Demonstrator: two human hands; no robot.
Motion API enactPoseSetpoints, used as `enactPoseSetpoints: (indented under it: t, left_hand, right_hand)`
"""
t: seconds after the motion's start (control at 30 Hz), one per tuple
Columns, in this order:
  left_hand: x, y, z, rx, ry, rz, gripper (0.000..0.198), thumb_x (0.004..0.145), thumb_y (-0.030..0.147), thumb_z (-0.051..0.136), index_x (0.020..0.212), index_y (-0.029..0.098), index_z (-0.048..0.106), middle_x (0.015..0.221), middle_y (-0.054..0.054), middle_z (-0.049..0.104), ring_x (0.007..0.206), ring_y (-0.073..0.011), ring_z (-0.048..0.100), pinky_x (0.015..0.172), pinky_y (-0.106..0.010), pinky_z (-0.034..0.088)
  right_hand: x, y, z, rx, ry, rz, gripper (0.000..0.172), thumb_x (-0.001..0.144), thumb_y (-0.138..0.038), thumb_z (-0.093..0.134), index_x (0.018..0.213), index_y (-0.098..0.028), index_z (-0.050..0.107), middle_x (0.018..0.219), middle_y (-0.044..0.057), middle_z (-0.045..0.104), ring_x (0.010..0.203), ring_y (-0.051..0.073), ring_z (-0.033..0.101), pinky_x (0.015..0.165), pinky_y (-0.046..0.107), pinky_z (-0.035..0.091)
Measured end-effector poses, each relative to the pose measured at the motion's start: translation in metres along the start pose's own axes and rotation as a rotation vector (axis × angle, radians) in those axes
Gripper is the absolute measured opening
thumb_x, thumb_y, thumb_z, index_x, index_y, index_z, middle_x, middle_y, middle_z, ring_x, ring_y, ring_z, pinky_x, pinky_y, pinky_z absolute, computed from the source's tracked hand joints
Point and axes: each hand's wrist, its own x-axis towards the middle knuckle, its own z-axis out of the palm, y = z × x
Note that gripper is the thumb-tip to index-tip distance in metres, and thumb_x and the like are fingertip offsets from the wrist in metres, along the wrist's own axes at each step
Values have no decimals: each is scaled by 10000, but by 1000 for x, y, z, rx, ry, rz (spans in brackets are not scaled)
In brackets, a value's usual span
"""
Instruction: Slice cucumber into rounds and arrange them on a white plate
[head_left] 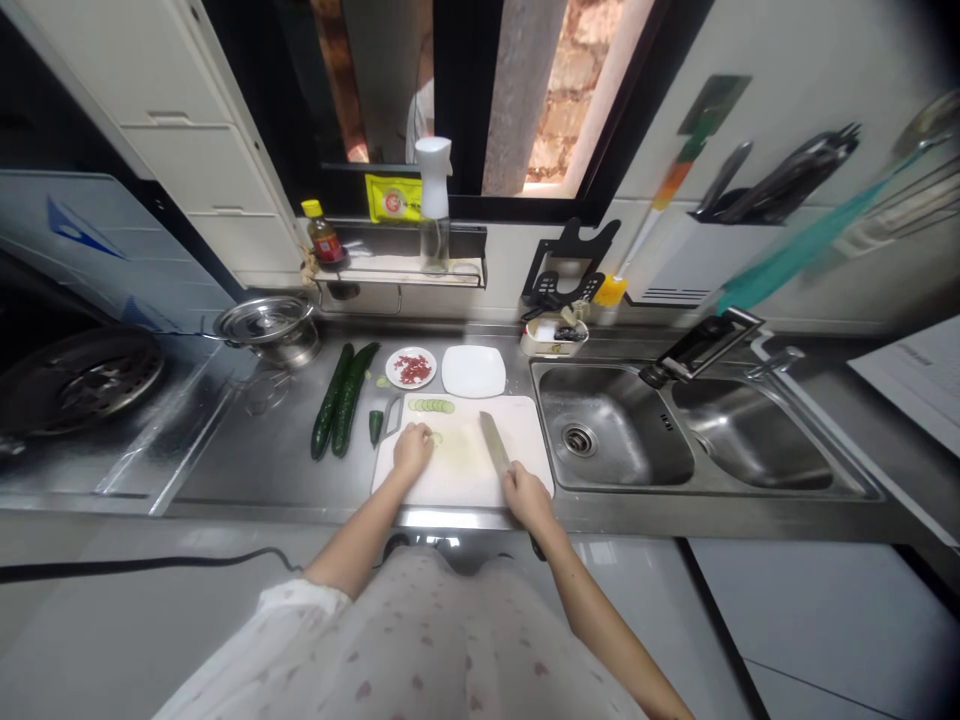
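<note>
My right hand (526,494) is closed round the handle of a kitchen knife (493,440), whose blade points away over the right half of a white cutting board (465,480). On the board's left side my left hand (412,450) has its fingers curled together, with a cucumber slice (437,439) at the fingertips. Whether the fingers pinch that slice or only touch it is hard to see. A row of thin cucumber slices (431,406) lies along the board's far left edge. Beside the board's handle rests a short cucumber end (376,427).
Two whole cucumbers (341,405) lie left of the board. Behind it stand a small plate of chopped red pieces (412,368) and a white square plate (474,371). A double sink (611,425) borders the right, and a steel pot (274,328) stands at the back left.
</note>
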Motion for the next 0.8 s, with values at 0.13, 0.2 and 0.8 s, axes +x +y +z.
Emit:
enactPoseSetpoints:
  t: [0.13, 0.2, 0.8]
  left_hand:
    - [10, 4, -2, -113, -64, -89, 97, 781, 270, 603, 830, 199, 648, 867, -36, 669, 817, -163, 604, 723, -247, 423]
    - [15, 4, -4, -177, -66, -131, 84, 762, 251, 621, 810, 189, 652, 827, -28, 680, 776, -150, 610, 697, -232, 425]
    - [46, -18, -25, -100, 101, -330, 171, 782, 197, 552, 876, 187, 695, 841, -88, 706, 831, -215, 643, 721, -252, 442]
  right_hand:
    - [2, 0, -1, -6, 5, -10, 254, 972, -294, 316, 1058, -193, 532, 913, 62, 685, 830, 170, 616, 588, 244, 269]
    - [2, 0, -1, -13, -3, -4, 256, 973, -299, 316, 1051, -193, 535, 909, 63, 685, 825, 170, 618, 582, 246, 264]
    - [4, -1, -5, 35, -47, 24, 251, 971, -288, 333, 1069, -185, 539, 911, 67, 682, 812, 162, 602, 588, 248, 253]
